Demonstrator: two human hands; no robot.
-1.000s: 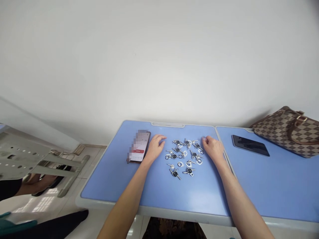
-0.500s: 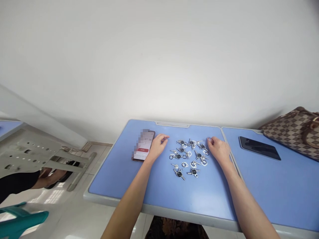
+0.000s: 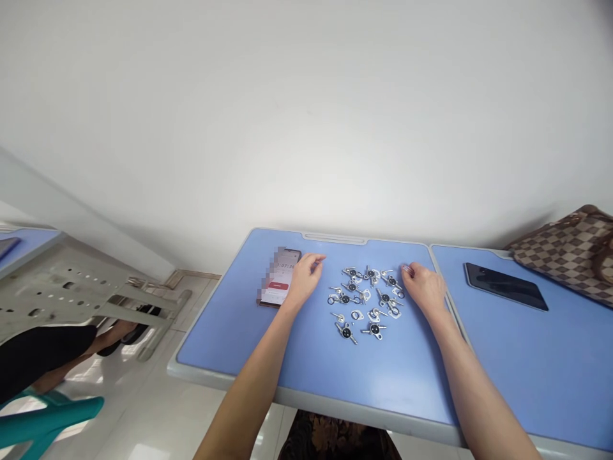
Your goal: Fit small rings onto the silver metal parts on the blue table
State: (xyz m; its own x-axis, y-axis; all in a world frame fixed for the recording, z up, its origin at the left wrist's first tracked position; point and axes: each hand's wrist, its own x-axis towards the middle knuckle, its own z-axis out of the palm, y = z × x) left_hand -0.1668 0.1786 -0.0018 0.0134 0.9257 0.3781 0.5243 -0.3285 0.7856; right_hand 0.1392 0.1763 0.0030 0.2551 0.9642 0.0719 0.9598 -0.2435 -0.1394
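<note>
Several small silver keys and key rings lie scattered on a blue table. My left hand rests flat on the table just left of the keys, fingers stretched out, holding nothing, with a lit phone right beside it. My right hand lies on the table at the right edge of the keys. Its fingers are loosely spread and its fingertips touch the nearest key rings.
A second blue table adjoins on the right, bearing a dark phone and a checkered brown handbag. A white wall stands behind. At left are a perforated grey frame, another person's leg and a teal chair.
The view has drifted left, so everything sits further right in the picture. Both hands keep their places beside the keys.
</note>
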